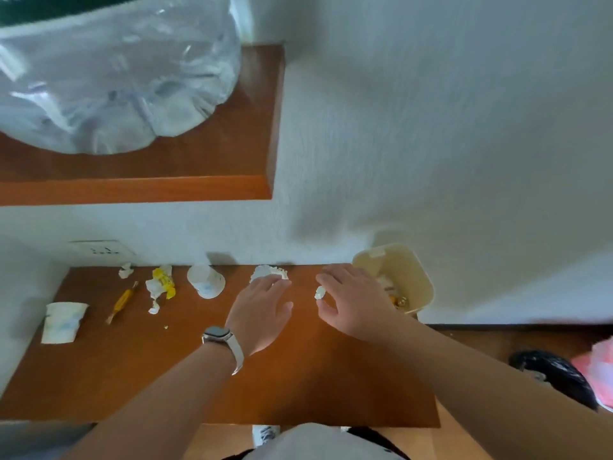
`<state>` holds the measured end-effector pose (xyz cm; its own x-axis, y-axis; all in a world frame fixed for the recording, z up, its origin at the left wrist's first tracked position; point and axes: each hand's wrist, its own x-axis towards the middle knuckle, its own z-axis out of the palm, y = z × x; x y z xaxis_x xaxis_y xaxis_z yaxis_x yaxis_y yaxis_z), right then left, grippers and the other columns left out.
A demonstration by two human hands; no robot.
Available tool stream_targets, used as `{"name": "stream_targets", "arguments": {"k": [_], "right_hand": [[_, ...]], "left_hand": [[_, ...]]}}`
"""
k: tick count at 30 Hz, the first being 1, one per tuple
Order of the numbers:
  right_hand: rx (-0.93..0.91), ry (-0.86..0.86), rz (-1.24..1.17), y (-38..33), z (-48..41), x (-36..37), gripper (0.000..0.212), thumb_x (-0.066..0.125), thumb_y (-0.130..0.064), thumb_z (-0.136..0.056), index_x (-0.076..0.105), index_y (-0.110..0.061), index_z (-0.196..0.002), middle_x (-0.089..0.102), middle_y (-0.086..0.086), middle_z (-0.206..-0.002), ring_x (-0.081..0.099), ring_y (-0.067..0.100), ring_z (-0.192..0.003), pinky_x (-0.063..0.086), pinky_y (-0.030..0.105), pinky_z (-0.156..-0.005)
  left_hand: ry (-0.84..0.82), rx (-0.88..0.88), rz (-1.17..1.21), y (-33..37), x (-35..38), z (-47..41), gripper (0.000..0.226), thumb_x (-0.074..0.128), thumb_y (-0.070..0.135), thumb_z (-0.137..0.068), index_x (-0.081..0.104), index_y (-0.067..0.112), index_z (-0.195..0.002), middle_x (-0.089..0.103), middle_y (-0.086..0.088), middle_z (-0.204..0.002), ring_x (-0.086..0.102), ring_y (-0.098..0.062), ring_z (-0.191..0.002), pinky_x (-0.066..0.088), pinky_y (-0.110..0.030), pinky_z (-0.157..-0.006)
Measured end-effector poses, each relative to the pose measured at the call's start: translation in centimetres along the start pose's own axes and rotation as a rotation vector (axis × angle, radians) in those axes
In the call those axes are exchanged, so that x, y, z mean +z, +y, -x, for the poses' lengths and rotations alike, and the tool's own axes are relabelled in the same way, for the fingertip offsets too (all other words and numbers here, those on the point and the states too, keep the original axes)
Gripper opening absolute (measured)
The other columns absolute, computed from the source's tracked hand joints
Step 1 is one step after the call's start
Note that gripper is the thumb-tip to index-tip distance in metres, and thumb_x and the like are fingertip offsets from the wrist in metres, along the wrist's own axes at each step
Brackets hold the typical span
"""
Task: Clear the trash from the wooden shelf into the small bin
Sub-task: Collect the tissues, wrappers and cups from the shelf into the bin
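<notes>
On the wooden shelf (298, 386), trash lies in a row along the wall. My left hand (262, 310), with a watch on its wrist, reaches onto a white crumpled paper liner (265, 271), fingers touching it. My right hand (355, 300) curls around a small white paper scrap (319, 292) just left of the small cream bin (418, 277), which stands at the shelf's right end with trash inside. Further left lie an overturned paper cup (205, 281), a yellow and white wrapper (161, 283), an orange candy wrapper (122, 302), a small white scrap (125, 270) and a crushed cup (63, 322).
An upper wooden shelf (199, 161) holds a large clear plastic bag (109, 74). A wall socket (99, 250) sits above the shelf's left end. On the floor at right lie a black bag (557, 376) and a pink bag (600, 370).
</notes>
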<state>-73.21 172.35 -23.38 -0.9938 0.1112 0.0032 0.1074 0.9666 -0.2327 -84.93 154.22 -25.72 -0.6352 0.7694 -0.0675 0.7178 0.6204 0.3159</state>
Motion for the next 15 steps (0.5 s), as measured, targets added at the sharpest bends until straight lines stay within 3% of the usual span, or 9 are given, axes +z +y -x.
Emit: {"name": "stream_targets", "arguments": {"k": [7,12,15], "right_hand": [[0.205,-0.168,-0.061,-3.2,-2.2,4.9,0.046,0.044,-0.034,-0.095,0.043,-0.017,-0.137,0.04,0.004,-0.148,0.038,0.021,-0.134,0.038,0.036,-0.107],[0.432,-0.254,-0.186,-3.3,-3.6,8.5,0.052,0.047,-0.033,-0.096,0.034,-0.021,-0.145,0.031,0.0,-0.153,0.031,0.021,-0.139,0.037,0.041,-0.11],[0.479,-0.233,-0.197,-2.9,-4.0,10.6,0.054,0.047,-0.032,-0.097,0.031,-0.021,-0.147,0.026,0.0,-0.156,0.027,0.021,-0.141,0.033,0.039,-0.112]], "left_hand": [[-0.121,-0.012,-0.023,-6.2,0.4,-0.3,0.047,0.046,0.039,-0.097,0.042,0.024,-0.141,0.043,0.002,-0.147,0.037,-0.02,-0.136,0.036,-0.037,-0.11],[-0.197,0.024,-0.029,-8.3,1.4,-1.9,0.05,0.047,0.038,-0.097,0.037,0.024,-0.144,0.037,0.001,-0.152,0.034,-0.021,-0.138,0.034,-0.036,-0.108],[-0.226,0.026,-0.02,-9.3,2.4,-3.0,0.055,0.047,0.04,-0.097,0.029,0.028,-0.148,0.029,0.002,-0.156,0.03,-0.023,-0.142,0.034,-0.04,-0.11]]}}
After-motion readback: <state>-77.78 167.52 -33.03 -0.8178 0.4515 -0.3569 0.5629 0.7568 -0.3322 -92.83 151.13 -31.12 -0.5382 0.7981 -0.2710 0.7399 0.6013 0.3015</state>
